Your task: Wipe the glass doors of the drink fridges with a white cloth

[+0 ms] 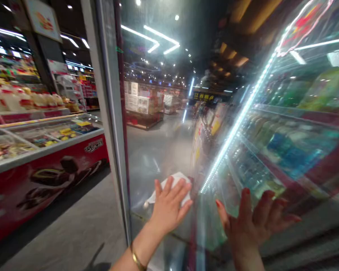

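Note:
My left hand [169, 207] lies on a white cloth [178, 180] and holds it against the glass door [158, 143], fingers laid over it close together. The door stands open, edge-on to me, with its grey frame [113, 113] on the left. My right hand [254, 222] rests flat on the glass front of the drinks fridge [299, 124], fingers spread and nothing in it. A gold bangle [137, 259] circles my left wrist.
Shelves of bottled drinks [282, 150] fill the fridge, lit by a bright light strip [237, 124]. A red chest freezer [45, 165] runs along the left, across a grey floor aisle [79, 233]. Stacked boxes [141, 101] stand further back in the shop.

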A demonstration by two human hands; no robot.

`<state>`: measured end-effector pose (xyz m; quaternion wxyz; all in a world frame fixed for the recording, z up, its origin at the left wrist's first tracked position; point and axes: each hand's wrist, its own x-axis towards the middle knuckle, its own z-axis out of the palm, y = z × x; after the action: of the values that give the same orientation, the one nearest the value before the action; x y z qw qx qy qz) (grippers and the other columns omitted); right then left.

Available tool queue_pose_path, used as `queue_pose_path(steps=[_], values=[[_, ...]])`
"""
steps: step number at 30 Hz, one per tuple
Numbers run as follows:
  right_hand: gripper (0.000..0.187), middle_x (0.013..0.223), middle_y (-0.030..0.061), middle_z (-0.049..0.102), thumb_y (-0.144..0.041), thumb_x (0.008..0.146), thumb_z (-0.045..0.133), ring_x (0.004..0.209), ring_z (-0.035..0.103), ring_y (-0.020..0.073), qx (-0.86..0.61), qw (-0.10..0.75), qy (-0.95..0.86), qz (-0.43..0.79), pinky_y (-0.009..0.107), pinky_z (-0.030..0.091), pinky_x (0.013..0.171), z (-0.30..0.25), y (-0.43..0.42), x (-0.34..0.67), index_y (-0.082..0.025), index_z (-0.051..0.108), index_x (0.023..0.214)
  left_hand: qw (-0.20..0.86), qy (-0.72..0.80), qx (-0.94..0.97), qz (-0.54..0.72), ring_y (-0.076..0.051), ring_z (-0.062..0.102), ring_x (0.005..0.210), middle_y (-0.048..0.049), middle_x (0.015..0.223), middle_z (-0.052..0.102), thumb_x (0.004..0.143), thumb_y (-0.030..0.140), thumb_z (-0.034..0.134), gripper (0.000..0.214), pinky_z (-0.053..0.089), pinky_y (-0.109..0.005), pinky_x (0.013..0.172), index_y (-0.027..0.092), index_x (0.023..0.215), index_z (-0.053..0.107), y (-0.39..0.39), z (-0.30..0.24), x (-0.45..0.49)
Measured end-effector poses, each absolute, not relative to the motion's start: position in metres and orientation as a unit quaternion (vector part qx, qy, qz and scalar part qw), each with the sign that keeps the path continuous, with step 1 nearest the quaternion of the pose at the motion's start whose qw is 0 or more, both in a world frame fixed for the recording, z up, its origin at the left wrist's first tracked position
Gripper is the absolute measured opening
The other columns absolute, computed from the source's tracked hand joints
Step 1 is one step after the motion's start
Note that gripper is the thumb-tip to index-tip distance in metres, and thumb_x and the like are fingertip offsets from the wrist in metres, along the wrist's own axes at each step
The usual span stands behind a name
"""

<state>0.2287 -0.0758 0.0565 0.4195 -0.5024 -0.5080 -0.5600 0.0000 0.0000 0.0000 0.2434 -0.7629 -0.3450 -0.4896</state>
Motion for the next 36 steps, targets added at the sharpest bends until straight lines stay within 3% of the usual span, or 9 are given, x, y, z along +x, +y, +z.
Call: queue_pose_path(steps=[6, 9, 13, 19, 21, 26, 29, 32, 36], values=[[0.074, 0.183, 0.015, 0.029, -0.042, 0.104, 0.069, 0.168, 0.029, 0.0454, -0.51, 0.432, -0.481, -0.568, 0.083, 0.019, 0.131, 0.057, -0.075, 0.219, -0.026, 0.043, 0.171, 0.104, -0.504, -0.585, -0.627, -0.032, -0.013, 0.172, -0.014, 0.185, -0.01, 0.113, 0.043, 0.038, 0.082, -0.003, -0.067, 0.139, 0.025, 0.177, -0.009, 0.04, 0.071, -0.061], [0.068, 0.182, 0.0141, 0.031, -0.044, 0.107, 0.063, 0.169, 0.029, 0.0431, -0.514, 0.442, -0.485, -0.552, 0.082, 0.019, 0.131, 0.056, -0.076, 0.219, -0.029, 0.044, 0.17, 0.175, -0.415, -0.657, -0.604, -0.028, -0.01, 0.173, -0.0075, 0.187, 0.004, 0.111, 0.042, 0.046, 0.083, -0.005, -0.062, 0.141, 0.028, 0.178, -0.001, 0.018, 0.095, -0.01], [0.059, 0.178, 0.0184, 0.039, -0.042, 0.114, 0.04, 0.168, 0.03, 0.0428, -0.497, 0.473, -0.496, -0.532, 0.085, 0.018, 0.129, 0.054, -0.077, 0.22, -0.026, 0.043, 0.171, 0.258, -0.3, -0.767, -0.505, -0.019, 0.0, 0.175, 0.0006, 0.181, 0.032, 0.108, 0.045, 0.057, 0.084, -0.006, -0.049, 0.143, 0.033, 0.178, 0.013, -0.018, 0.045, 0.017], [0.066, 0.162, 0.0265, 0.058, -0.04, 0.111, 0.043, 0.158, 0.047, 0.05, -0.434, 0.52, -0.493, -0.545, 0.088, 0.035, 0.12, 0.051, -0.076, 0.223, -0.018, 0.036, 0.173, 0.163, -0.43, -0.672, -0.58, -0.031, -0.02, 0.171, -0.0119, 0.185, -0.009, 0.11, 0.033, 0.049, 0.088, -0.009, -0.073, 0.136, 0.027, 0.177, -0.008, 0.001, 0.062, -0.02], [0.066, 0.157, 0.0262, 0.063, -0.041, 0.111, 0.044, 0.154, 0.052, 0.051, -0.414, 0.542, -0.494, -0.54, 0.086, 0.042, 0.117, 0.05, -0.077, 0.225, -0.018, 0.039, 0.172, 0.172, -0.404, -0.674, -0.594, -0.031, -0.019, 0.171, -0.008, 0.186, -0.009, 0.11, 0.036, 0.049, 0.087, -0.009, -0.069, 0.138, 0.028, 0.178, -0.005, -0.002, 0.098, 0.005], [0.067, 0.172, 0.0203, 0.048, -0.039, 0.111, 0.037, 0.164, 0.039, 0.0416, -0.387, 0.575, -0.521, -0.498, 0.079, 0.033, 0.129, 0.045, -0.083, 0.229, -0.02, 0.033, 0.175, 0.315, -0.191, -0.821, -0.436, -0.015, -0.001, 0.174, 0.0072, 0.179, 0.037, 0.107, 0.041, 0.059, 0.073, -0.006, -0.044, 0.144, 0.035, 0.174, 0.029, -0.039, 0.09, 0.057], [0.068, 0.172, 0.019, 0.048, -0.04, 0.108, 0.039, 0.165, 0.038, 0.0407, -0.371, 0.6, -0.523, -0.479, 0.077, 0.03, 0.13, 0.037, -0.08, 0.23, -0.02, 0.036, 0.173, 0.309, -0.208, -0.82, -0.435, -0.013, 0.006, 0.174, 0.0059, 0.17, 0.052, 0.106, 0.045, 0.063, 0.075, -0.005, -0.047, 0.144, 0.038, 0.173, 0.03, -0.038, 0.061, 0.032], [0.069, 0.175, 0.0165, 0.043, -0.048, 0.107, 0.037, 0.166, 0.033, 0.0426, -0.364, 0.632, -0.505, -0.462, 0.079, 0.029, 0.13, 0.025, -0.072, 0.23, -0.025, 0.036, 0.172, 0.276, -0.295, -0.771, -0.493, -0.022, -0.001, 0.175, -0.0027, 0.179, 0.038, 0.105, 0.044, 0.064, 0.086, -0.009, -0.058, 0.141, 0.034, 0.177, 0.017, -0.028, 0.085, 0.018], [0.08, 0.179, 0.0139, 0.029, -0.058, 0.103, 0.027, 0.169, 0.022, 0.0443, -0.414, 0.627, -0.516, -0.412, 0.082, 0.03, 0.126, 0.009, -0.064, 0.23, -0.034, 0.008, 0.176, 0.317, -0.264, -0.778, -0.474, -0.028, -0.011, 0.174, -0.0044, 0.184, 0.022, 0.105, 0.037, 0.06, 0.084, -0.013, -0.063, 0.139, 0.027, 0.177, 0.019, -0.037, 0.134, 0.063]])
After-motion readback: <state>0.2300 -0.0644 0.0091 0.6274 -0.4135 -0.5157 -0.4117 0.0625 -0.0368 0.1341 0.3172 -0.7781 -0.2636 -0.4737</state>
